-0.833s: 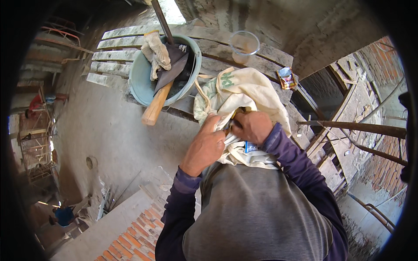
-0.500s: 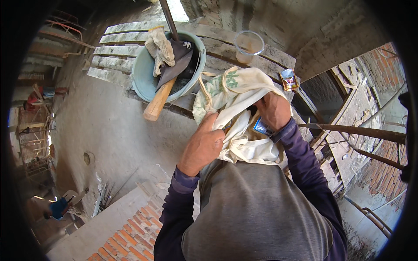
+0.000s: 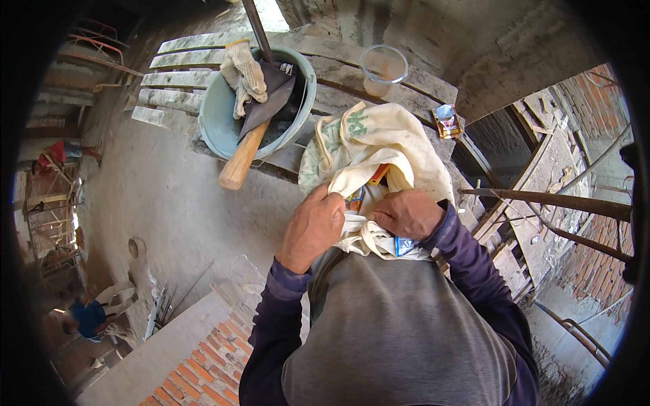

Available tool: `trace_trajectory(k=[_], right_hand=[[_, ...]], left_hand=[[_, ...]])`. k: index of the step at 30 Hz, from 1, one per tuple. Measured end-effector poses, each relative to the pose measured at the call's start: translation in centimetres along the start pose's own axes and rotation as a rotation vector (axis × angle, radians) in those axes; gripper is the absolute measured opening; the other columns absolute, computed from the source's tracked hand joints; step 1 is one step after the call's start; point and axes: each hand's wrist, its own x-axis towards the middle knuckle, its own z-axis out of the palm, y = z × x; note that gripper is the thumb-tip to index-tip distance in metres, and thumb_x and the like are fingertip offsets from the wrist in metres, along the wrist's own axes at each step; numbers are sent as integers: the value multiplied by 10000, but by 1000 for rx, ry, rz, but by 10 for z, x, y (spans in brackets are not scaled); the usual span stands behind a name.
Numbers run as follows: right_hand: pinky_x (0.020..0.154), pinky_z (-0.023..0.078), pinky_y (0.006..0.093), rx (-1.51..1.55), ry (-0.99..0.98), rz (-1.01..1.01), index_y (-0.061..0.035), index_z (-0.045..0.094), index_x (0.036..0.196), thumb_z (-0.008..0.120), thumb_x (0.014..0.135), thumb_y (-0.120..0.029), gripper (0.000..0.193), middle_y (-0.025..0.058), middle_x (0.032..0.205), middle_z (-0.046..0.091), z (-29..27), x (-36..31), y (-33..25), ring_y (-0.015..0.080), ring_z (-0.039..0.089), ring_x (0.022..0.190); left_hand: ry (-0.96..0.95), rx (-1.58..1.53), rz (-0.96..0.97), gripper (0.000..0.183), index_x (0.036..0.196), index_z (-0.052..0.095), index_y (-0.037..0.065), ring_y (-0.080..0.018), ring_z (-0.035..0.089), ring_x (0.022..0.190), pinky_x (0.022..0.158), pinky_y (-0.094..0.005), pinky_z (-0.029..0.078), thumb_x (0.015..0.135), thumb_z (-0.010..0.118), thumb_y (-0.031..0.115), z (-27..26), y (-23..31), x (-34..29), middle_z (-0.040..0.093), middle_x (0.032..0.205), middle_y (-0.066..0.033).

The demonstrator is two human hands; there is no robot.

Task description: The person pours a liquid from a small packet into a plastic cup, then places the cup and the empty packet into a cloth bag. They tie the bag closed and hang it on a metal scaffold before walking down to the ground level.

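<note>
A cream cloth bag [image 3: 399,135] with green print lies in front of me, its mouth gaping toward me. My left hand [image 3: 313,229] is closed round the left edge of that mouth. At the near side of the opening, my right hand [image 3: 412,215] has its fingers curled onto the cloth, fingertips partly hidden. Between the hands, a red and yellow packet [image 3: 378,174] and a blue and orange packet [image 3: 354,200] show inside. A small blue and white packet [image 3: 404,245] pokes out just below my right hand.
Beyond the bag, a slatted wooden platform [image 3: 177,80] carries a pale blue bucket [image 3: 215,128] with a wooden-handled tool [image 3: 242,159] and a knit glove [image 3: 242,71]. Nearby are a clear plastic cup [image 3: 384,71] and a small brown packet [image 3: 447,122]. A pole [image 3: 548,203] juts in from the right.
My right hand has come out from deeper in the bag to its near edge. The mouth now gapes wider, exposing the red and yellow packet. My left hand keeps its hold.
</note>
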Motion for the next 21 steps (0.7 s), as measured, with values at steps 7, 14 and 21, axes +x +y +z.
trace_trajectory(k=[7,14,21], right_hand=[[705,569,484,-46,126,62,-94,722,1118,612,966,-277,262,208,833,721,26,31,26,393,711,761],[631,573,472,-80,352,-9,-54,736,988,655,946,-410,368,194,794,728,23,42,36,380,704,662],[632,558,483,1,254,112,-41,735,994,722,906,-466,434,199,732,702,22,40,9,385,694,652]], left_hand=[[74,-19,5,114,982,654,14,-410,635,918,803,-471,529,878,612,-10,3,-5,2,604,984,-197],[147,-2,95,284,1031,745,49,-410,631,905,790,-438,521,830,573,-57,-2,-12,1,607,990,-193],[12,88,35,34,857,646,28,-409,590,906,779,-469,494,859,619,7,0,-10,2,537,926,-200]])
